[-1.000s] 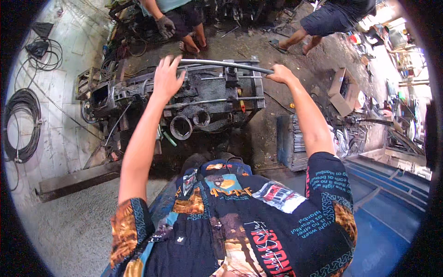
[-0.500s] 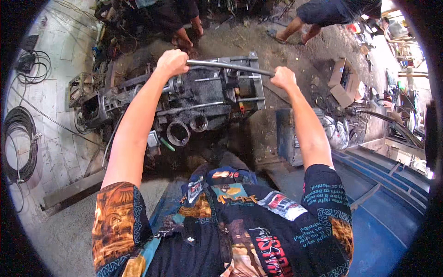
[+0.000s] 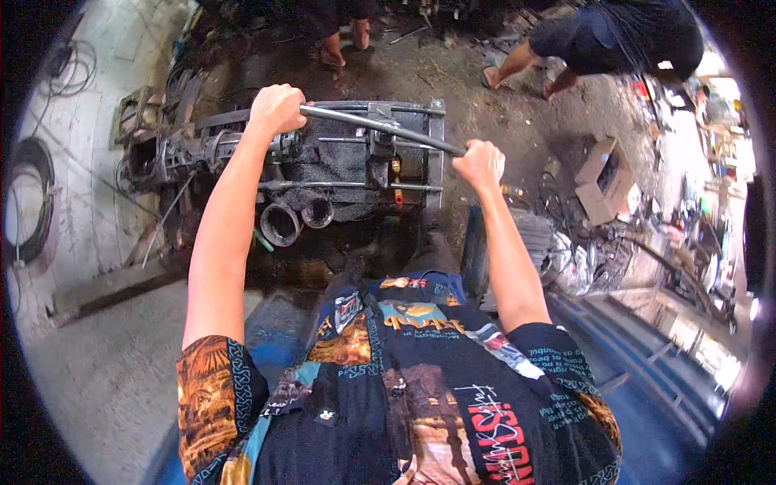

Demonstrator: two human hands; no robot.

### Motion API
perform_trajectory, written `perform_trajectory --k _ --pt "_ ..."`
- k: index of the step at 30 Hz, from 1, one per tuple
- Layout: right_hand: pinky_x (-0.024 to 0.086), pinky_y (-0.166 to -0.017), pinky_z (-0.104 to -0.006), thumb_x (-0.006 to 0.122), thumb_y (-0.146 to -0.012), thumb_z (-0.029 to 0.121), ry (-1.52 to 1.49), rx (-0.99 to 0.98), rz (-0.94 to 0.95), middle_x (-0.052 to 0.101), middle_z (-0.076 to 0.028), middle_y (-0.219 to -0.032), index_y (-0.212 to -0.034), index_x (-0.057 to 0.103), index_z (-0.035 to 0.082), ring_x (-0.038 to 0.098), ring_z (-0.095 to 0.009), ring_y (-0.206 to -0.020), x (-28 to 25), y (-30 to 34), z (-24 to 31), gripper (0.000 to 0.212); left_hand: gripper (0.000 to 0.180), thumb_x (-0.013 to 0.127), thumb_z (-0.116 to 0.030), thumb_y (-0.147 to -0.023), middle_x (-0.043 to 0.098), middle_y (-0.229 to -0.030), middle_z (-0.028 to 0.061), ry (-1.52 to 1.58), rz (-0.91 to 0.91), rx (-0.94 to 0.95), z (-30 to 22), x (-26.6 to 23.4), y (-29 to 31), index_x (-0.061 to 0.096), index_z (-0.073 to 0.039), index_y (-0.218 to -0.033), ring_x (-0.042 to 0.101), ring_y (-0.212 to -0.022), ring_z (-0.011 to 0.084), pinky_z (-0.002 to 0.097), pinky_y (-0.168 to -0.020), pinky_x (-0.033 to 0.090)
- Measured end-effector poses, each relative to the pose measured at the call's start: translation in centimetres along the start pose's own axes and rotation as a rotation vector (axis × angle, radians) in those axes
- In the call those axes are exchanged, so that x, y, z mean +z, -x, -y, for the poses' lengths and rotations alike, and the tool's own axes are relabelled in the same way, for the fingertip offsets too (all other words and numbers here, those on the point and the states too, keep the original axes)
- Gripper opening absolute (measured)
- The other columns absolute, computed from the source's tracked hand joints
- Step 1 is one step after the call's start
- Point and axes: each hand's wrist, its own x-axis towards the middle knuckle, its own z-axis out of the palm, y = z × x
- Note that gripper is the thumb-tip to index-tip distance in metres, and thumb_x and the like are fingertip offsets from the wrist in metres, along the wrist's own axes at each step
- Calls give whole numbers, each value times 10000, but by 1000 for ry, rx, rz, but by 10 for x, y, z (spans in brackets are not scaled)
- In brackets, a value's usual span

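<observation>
A long dark metal rod (image 3: 380,125) spans between my two outstretched arms, sloping down to the right. My left hand (image 3: 278,109) is closed round its left end. My right hand (image 3: 481,165) grips the other end, a little nearer to me. Below the rod sits a greasy metal machine (image 3: 327,166) with rails, a block and two round openings. Its nearest opening is a wide metal ring (image 3: 280,225). Whether the rod touches the machine I cannot tell.
Two other people stand on the far side, one by bare feet (image 3: 331,50), one in dark shorts (image 3: 566,44). An open cardboard box (image 3: 605,179) lies to the right, near scrap parts. Coiled black hose (image 3: 36,202) hangs at left. Blue metal framing (image 3: 638,356) runs along the lower right.
Both hands have shifted left with the rod, and its right end sits lower. My view has turned somewhat. The person at the upper right has moved rightward in view.
</observation>
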Motion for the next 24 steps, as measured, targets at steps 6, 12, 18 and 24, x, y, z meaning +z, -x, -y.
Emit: perform_trajectory --k 6,12,18,24 --pt "536 -697 -440 652 -642 371 -114 -165 30 683 -189 -731 -743 733 81 678 -364 -708 -10 4 -4 317 190 676 -251 -744 692 -772 174 -39 -52 -31 -1 6 4 737 -71 -747 680 -753 349 443 -716 544" --pt "545 -713 -431 657 -689 265 -145 -144 9 698 -187 -786 -813 754 108 695 -349 -751 0 1 -9 222 212 668 -256 -773 681 -761 199 -71 -2 -141 -7 8 7 726 -57 -732 678 -771 368 450 -706 542" --pt "552 -709 -427 665 -700 267 41 -147 -14 711 -162 -821 -844 760 134 701 -336 -768 4 -7 -9 217 332 629 -338 -867 675 -735 194 -81 -68 -107 -13 9 13 721 -49 -732 673 -747 376 453 -689 536" --pt "557 -718 -430 670 -716 298 107 -187 33 711 -165 -832 -837 754 118 703 -330 -775 10 -14 -10 233 311 630 -320 -851 671 -732 202 -48 -132 -96 -6 19 20 716 -48 -726 671 -732 384 458 -685 538"
